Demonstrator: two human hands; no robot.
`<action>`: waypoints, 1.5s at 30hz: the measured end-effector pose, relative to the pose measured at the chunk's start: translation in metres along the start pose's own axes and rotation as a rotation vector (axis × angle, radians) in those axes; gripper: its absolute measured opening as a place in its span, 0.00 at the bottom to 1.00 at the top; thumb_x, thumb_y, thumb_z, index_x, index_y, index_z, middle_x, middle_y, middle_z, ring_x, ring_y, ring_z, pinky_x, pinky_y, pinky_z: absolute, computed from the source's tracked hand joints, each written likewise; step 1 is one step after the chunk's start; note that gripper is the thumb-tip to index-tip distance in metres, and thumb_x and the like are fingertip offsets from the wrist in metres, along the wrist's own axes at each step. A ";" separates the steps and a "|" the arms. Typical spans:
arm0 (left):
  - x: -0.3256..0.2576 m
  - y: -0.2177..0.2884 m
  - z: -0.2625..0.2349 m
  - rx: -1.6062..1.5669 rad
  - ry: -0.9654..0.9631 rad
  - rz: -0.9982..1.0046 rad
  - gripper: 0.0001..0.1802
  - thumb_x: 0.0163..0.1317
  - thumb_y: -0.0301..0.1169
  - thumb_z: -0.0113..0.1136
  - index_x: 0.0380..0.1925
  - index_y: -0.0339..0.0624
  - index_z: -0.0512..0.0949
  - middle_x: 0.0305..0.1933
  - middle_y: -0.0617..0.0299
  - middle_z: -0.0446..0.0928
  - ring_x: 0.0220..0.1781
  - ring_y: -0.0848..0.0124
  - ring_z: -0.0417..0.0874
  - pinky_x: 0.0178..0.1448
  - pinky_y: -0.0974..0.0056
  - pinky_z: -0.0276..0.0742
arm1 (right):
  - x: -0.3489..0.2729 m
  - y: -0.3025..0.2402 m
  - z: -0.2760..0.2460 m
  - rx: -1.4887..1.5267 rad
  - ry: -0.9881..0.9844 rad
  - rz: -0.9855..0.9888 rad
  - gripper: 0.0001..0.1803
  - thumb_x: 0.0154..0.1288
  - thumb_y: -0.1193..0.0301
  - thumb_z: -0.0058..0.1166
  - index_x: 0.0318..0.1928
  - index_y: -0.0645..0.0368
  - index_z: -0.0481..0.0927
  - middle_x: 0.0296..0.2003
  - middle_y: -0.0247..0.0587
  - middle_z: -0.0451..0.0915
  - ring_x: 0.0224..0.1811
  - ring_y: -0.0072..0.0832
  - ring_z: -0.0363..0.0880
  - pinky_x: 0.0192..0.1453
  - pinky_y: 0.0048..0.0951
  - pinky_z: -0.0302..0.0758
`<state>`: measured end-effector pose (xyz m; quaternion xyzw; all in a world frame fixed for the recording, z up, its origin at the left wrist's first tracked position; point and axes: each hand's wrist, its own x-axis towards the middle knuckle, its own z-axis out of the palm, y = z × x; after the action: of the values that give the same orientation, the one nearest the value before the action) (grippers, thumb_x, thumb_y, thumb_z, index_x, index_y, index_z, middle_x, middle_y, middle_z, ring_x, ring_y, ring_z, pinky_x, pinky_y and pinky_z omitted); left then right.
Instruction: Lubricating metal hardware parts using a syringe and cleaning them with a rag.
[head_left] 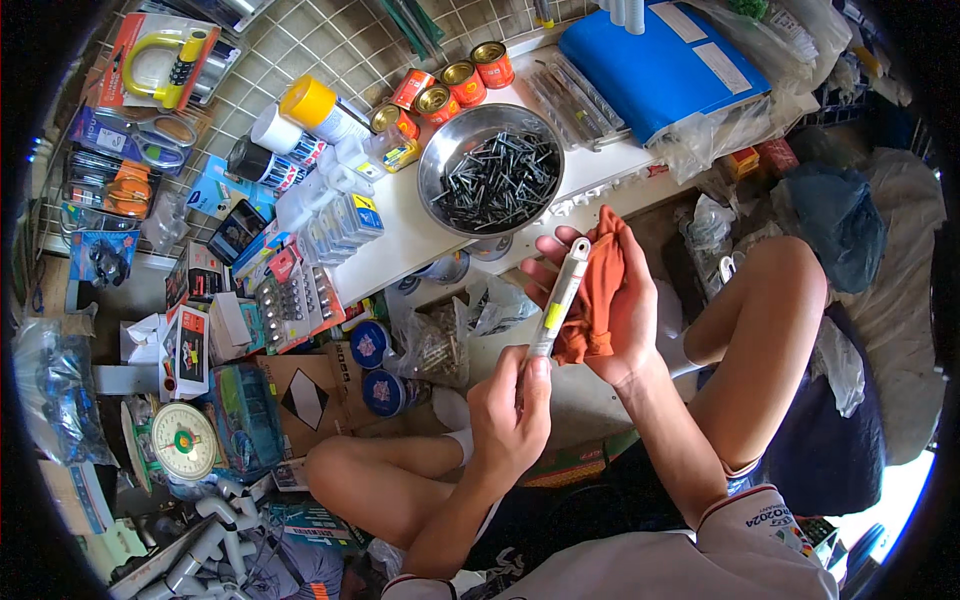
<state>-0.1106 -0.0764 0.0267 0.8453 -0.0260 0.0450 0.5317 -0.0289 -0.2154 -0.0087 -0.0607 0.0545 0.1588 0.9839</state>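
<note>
My left hand (508, 410) is closed round the lower end of a slim, pale grey tool (563, 298). A yellow label and a hole at the far tip mark it; my fist covers its other end, so I cannot make out its kind. In my upturned right hand (637, 335) lies a crumpled orange cloth (598, 290), cupped in the palm with the fingers partly spread behind it. The tool's upper part lies against the cloth. Just beyond both hands, a metal bowl (428, 192) full of dark nails (500, 180) stands on a white shelf (395, 245).
Small orange tins (462, 84), spray cans (322, 108) and a blue folder (655, 70) line the shelf's back. Packaged goods hang on a wire grid (330, 50) at left. A dial scale (184, 440) sits lower left. My bent knees (770, 290) flank the work area.
</note>
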 end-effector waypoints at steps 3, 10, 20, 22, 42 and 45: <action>0.001 -0.002 0.000 0.001 0.037 0.038 0.11 0.77 0.30 0.49 0.36 0.36 0.76 0.22 0.65 0.68 0.21 0.78 0.66 0.27 0.67 0.61 | -0.004 0.001 0.003 0.080 0.010 0.011 0.35 0.78 0.43 0.38 0.64 0.62 0.72 0.58 0.52 0.80 0.63 0.48 0.79 0.65 0.44 0.77; 0.004 -0.018 -0.005 -0.288 0.007 -0.209 0.16 0.81 0.38 0.45 0.37 0.40 0.74 0.21 0.74 0.61 0.19 0.85 0.58 0.23 0.72 0.52 | 0.000 0.005 -0.007 0.288 0.045 0.082 0.32 0.76 0.48 0.42 0.67 0.61 0.71 0.66 0.50 0.75 0.67 0.48 0.75 0.72 0.47 0.72; 0.010 -0.024 -0.007 -0.263 -0.084 -0.262 0.18 0.82 0.41 0.45 0.37 0.40 0.74 0.21 0.70 0.64 0.18 0.82 0.59 0.21 0.72 0.55 | -0.001 0.012 -0.029 0.107 0.029 0.203 0.35 0.72 0.55 0.44 0.72 0.63 0.65 0.73 0.54 0.66 0.73 0.44 0.69 0.75 0.47 0.69; 0.012 -0.022 -0.004 -0.062 -0.040 -0.162 0.17 0.80 0.39 0.46 0.35 0.40 0.75 0.20 0.62 0.69 0.18 0.70 0.68 0.23 0.64 0.61 | 0.000 0.014 -0.015 0.155 0.013 0.195 0.37 0.78 0.47 0.40 0.72 0.65 0.65 0.73 0.55 0.66 0.74 0.44 0.67 0.79 0.45 0.64; 0.001 -0.015 0.023 0.537 -0.165 0.113 0.12 0.74 0.33 0.56 0.31 0.39 0.73 0.17 0.41 0.73 0.24 0.43 0.81 0.26 0.45 0.70 | -0.004 0.015 -0.014 -0.113 0.518 -0.013 0.18 0.75 0.54 0.56 0.29 0.47 0.71 0.14 0.22 0.60 0.12 0.17 0.56 0.20 0.23 0.61; 0.004 -0.018 0.020 0.341 -0.150 0.109 0.14 0.77 0.33 0.52 0.29 0.40 0.73 0.14 0.52 0.71 0.17 0.56 0.77 0.24 0.53 0.66 | -0.006 0.000 -0.014 -0.019 0.315 -0.013 0.20 0.74 0.51 0.57 0.28 0.47 0.71 0.15 0.21 0.62 0.12 0.18 0.58 0.20 0.24 0.62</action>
<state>-0.1043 -0.0862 0.0022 0.9214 -0.1031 0.0144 0.3743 -0.0356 -0.2192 -0.0219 -0.0944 0.2065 0.1416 0.9635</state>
